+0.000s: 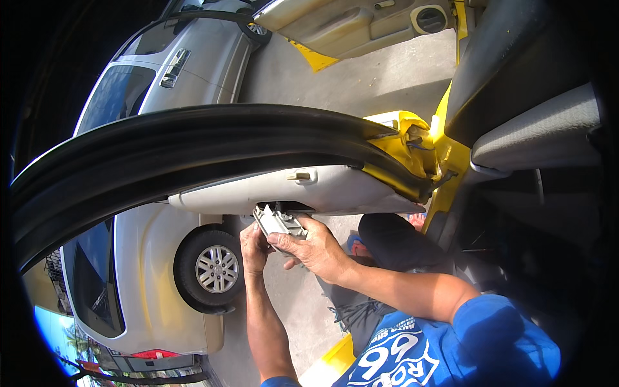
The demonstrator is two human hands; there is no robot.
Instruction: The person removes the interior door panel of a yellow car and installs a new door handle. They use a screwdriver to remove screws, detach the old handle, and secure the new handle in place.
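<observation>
A small light grey plastic housing (pixel 280 222) is held between my two hands, just below a dark opening (pixel 284 206) in the lower edge of the beige car door panel (pixel 245 191). My right hand (pixel 314 248) grips the housing from the right, with its thumb lying along the near side. On the left side, my left hand (pixel 254 246) pinches the housing's end with bent fingers. Small dark parts show at the top of the housing, by the opening; whether they join it to the door cannot be made out. An inner door handle (pixel 301 176) sits higher on the panel.
The black door frame (pixel 193 132) arches across the view above my hands. Yellow bodywork (pixel 445 155) and a light seat (pixel 541 129) are at right. A silver vehicle (pixel 151 271) with a dark wheel stands at left. Another open yellow door (pixel 354 26) is at the top.
</observation>
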